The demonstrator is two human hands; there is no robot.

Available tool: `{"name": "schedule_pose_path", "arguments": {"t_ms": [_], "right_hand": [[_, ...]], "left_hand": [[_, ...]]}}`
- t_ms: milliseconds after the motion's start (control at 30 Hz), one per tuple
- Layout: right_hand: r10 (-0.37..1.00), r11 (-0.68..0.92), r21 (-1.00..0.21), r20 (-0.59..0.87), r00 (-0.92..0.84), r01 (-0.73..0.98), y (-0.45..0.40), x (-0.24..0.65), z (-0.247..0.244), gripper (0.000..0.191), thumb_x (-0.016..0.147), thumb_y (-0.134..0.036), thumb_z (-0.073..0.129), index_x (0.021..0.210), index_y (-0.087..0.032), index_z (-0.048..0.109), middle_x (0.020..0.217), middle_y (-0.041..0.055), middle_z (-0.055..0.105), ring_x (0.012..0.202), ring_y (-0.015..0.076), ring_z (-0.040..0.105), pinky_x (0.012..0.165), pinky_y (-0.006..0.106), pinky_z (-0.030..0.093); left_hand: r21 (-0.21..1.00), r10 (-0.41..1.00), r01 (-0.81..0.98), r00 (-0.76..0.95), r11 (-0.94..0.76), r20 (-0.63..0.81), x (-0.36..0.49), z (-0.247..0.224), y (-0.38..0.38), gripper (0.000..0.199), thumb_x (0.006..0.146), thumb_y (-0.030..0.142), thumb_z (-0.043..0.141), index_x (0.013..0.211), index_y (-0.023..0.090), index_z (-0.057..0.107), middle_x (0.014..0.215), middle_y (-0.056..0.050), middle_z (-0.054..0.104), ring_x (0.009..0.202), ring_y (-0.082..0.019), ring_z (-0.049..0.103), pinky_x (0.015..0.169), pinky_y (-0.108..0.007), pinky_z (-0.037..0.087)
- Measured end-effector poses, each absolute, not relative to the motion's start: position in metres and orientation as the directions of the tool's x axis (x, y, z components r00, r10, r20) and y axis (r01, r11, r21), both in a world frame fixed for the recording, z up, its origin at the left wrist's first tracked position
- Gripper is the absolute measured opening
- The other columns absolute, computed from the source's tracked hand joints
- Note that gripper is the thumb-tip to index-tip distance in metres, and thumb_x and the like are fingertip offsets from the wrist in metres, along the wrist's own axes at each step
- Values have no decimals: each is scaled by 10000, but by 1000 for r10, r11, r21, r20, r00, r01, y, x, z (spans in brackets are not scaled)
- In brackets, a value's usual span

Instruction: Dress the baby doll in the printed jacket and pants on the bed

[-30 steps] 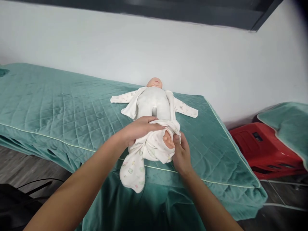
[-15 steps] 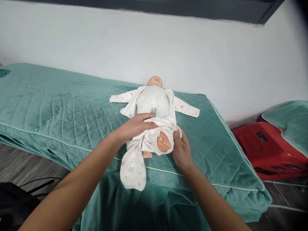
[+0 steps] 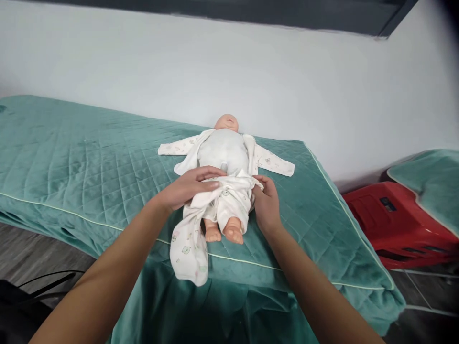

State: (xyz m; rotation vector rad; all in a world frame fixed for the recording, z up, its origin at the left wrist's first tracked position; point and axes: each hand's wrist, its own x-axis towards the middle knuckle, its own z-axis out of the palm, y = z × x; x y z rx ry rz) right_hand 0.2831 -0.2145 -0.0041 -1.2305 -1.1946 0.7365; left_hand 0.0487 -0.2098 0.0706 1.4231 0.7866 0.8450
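On its back on the green quilted bed, a baby doll, long axis running away from the near edge, head by the white wall, bare feet towards the camera. Around hips and legs, white printed trousers, bunched at the top, waistband lying crosswise from hand to hand. At the left end of the bunch, the left hand, clamped on the waistband, thumb on the front of the cloth and fingers above. At the opposite end, the right hand, thumb and fingertips together on the band's edge. Straight between the two, with neither clearly closer to the waistband; the left nearer the loose end, trailing down across the bed's pale piping, the right alongside the covered leg. One foot out of a trouser cuff, the other beside the loose end; under those folds, hard to tell the exact lie of the second leg. Higher up, a white jacket, spread open, sleeves out to either side.
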Motion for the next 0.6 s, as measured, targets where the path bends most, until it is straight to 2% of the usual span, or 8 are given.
{"name": "schedule_pose_path", "arguments": {"t_ms": [133,267,333,400,500,600], "right_hand": [[869,405,-879,456,192,251,-233,277,17,420,776,-126,561,1173,-261,587,1152,30,625,1110,203,582,1016,397,431],[801,575,-707,590,-106,411,-241,263,60,303,881,-177,567,1172,-258,593,1194,54,605,1141,218,562,1024,403,420],[805,593,-673,496,-325,441,-233,253,82,221,920,-252,581,1139,-249,613,1148,51,635,1088,215,584,972,377,436],[805,551,-690,289,-519,470,-217,242,99,199,917,-360,621,1080,-248,641,1046,31,665,960,206,610,849,339,456],[735,490,-708,21,-678,509,-186,229,113,284,823,-501,715,910,-236,660,816,-8,651,716,167,561,638,281,389],[623,474,-749,-86,-777,463,-157,226,114,337,768,-535,750,770,-214,646,715,-22,587,648,137,486,574,255,324]], "left_hand": [[915,893,-366,450,168,16,39,44,-211,381,728,285,816,1080,182,712,1050,-56,711,838,-160,669,728,-230,517],[787,917,-566,399,245,2,41,25,-213,366,709,264,818,1045,178,701,906,-28,709,721,-136,671,654,-209,536],[769,913,-583,408,260,1,41,22,-214,374,695,251,824,1038,180,694,880,-21,705,682,-129,663,621,-203,532],[772,916,-581,401,259,-5,40,22,-213,383,685,248,828,1035,184,688,900,-22,707,674,-126,659,610,-202,525],[783,931,-571,365,248,-28,40,22,-212,356,683,277,828,996,181,687,899,-24,703,678,-129,653,604,-207,511],[772,936,-579,347,263,-59,41,21,-211,358,660,307,838,957,179,684,846,-17,695,672,-139,652,612,-222,511]]}}
